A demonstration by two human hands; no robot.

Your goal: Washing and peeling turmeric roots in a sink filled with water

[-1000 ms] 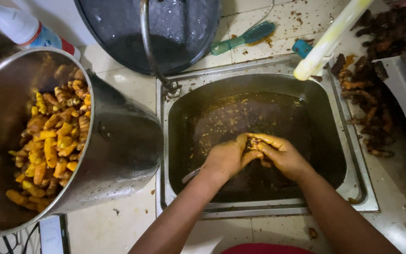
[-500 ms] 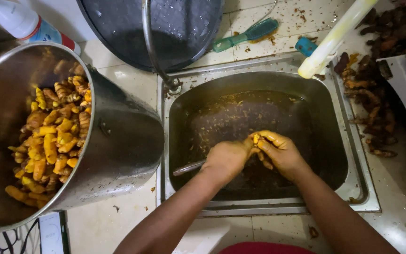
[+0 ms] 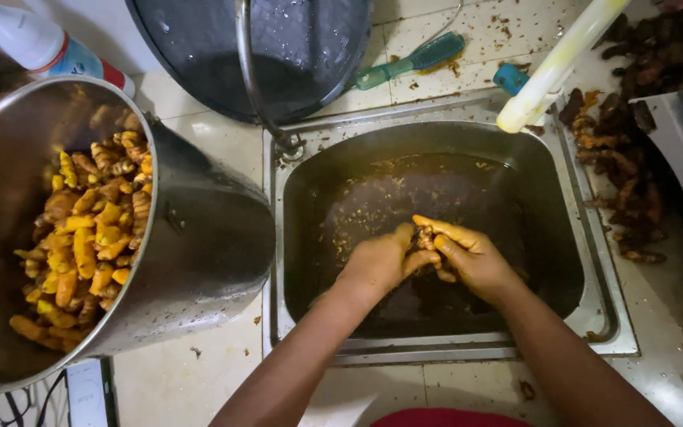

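My left hand (image 3: pixel 381 265) and my right hand (image 3: pixel 468 253) meet over the middle of a steel sink (image 3: pixel 594 261) that holds murky brown water. Both hands are stained yellow. Between their fingertips they pinch a small brown turmeric root (image 3: pixel 424 237), held just above the water. To the left a large steel pot (image 3: pixel 199 245) lies tilted, with many peeled yellow-orange turmeric pieces (image 3: pixel 88 237) inside it.
A pile of dark unpeeled roots (image 3: pixel 622 174) lies on the counter right of the sink. A tap pipe (image 3: pixel 250 71) rises behind the sink before a dark round basin (image 3: pixel 310 47). A teal brush (image 3: pixel 413 62), a pale tube (image 3: pixel 559 63) and a white bottle (image 3: pixel 37 43) lie around.
Both hands stay together over the sink and work the root between their fingers; they shifted slightly to the right. A thin handle seen by the left wrist half a second ago is gone.
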